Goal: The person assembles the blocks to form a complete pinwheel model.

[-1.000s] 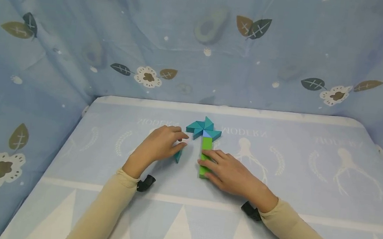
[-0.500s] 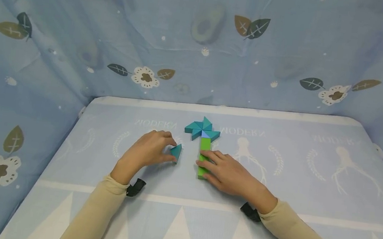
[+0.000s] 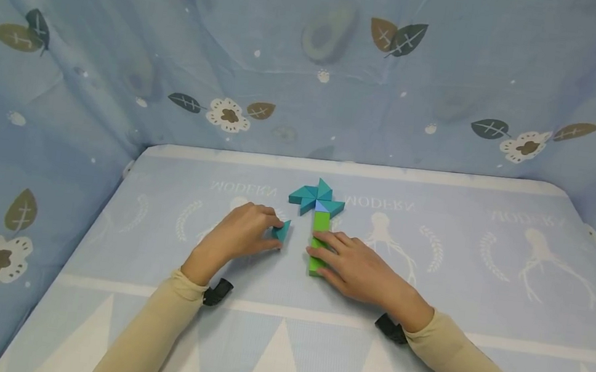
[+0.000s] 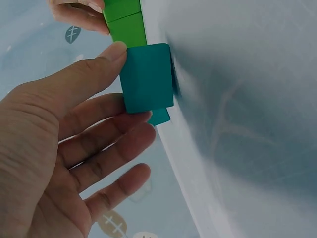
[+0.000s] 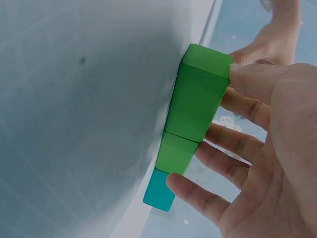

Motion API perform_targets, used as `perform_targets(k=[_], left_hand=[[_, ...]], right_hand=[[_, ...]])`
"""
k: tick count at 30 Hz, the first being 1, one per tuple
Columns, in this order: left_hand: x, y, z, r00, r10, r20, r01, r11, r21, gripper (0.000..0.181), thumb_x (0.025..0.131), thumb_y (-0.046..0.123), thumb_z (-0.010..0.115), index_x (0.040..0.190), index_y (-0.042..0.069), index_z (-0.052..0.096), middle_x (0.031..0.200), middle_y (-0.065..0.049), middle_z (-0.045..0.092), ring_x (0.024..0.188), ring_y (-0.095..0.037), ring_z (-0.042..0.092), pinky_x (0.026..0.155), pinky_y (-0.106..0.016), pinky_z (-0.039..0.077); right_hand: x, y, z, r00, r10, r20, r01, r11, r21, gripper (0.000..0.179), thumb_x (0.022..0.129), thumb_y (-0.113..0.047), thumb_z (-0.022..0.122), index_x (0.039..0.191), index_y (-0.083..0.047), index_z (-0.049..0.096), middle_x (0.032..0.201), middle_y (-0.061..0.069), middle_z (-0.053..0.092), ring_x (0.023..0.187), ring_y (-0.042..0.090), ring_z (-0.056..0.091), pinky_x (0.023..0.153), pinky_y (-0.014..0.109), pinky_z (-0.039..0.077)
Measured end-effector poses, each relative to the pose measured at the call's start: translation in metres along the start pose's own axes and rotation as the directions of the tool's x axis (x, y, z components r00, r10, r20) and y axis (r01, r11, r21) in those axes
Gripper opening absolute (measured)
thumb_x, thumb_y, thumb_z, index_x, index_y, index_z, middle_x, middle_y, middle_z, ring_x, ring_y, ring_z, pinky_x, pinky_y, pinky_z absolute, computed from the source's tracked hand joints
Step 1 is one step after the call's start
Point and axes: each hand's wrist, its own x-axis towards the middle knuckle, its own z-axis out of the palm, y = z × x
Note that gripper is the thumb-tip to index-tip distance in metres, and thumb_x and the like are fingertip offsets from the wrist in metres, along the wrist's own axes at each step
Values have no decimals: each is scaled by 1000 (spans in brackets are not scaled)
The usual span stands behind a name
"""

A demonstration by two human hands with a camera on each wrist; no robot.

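My left hand (image 3: 240, 235) pinches a teal triangular block (image 3: 282, 231) between thumb and fingertips, left of the green column. In the left wrist view the flat side of this block (image 4: 147, 77) faces the camera, with the thumb at its upper corner. My right hand (image 3: 357, 269) rests over a column of green blocks (image 3: 322, 221), fingers lying across the top. The right wrist view has the thumb at the corner of the nearest green block (image 5: 195, 99). Teal triangular blocks (image 3: 305, 192) form a pinwheel beyond the column, with a light blue triangular block (image 3: 321, 207) joining them.
A patterned light blue cloth covers the table (image 3: 442, 197). Leaf-and-flower fabric (image 3: 272, 34) hangs behind it and at both sides. A black strap piece (image 3: 218, 293) sits at the left wrist, another black piece (image 3: 391, 328) at the right.
My left hand has taken the teal triangular block between thumb and fingers, drawn it left, then brought it slightly back right and turned it. The right hand stays on the green column.
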Motion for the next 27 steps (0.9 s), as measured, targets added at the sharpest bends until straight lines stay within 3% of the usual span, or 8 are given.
perform_targets(k=[6,13,19,27], left_hand=[[1,-2,2,1000,-15,-7,15,1000,-10,37,81,34,81,108,10,77,100,-3,74,81,-17,69,73,-35,56],[4,0,9,997,37,-71,-35,999,25,37,84,33,78,111,8,76,100,-4,74,80,-18,69,76,-37,56],[5,0,13,996,34,-82,-29,998,64,38,85,34,77,113,9,75,101,-4,73,82,-19,68,78,-38,56],[-2,1,0,999,7,-48,-2,995,96,43,87,32,75,125,11,68,107,-5,71,84,-22,67,79,-40,55]], right_hand=[[0,0,-1,1000,-5,-7,5,1000,-4,41,97,-31,62,136,-18,59,146,8,48,131,27,49,93,47,51],[0,0,-2,1000,0,0,0,1000,-9,41,97,-31,61,136,-18,59,146,8,48,131,27,49,94,46,51],[0,0,-1,1000,0,5,0,1000,-8,41,97,-31,61,137,-18,58,147,8,47,132,27,48,93,47,51],[1,1,0,1000,-9,2,9,1000,-2,41,97,-31,61,136,-17,59,146,9,48,131,27,49,93,47,51]])
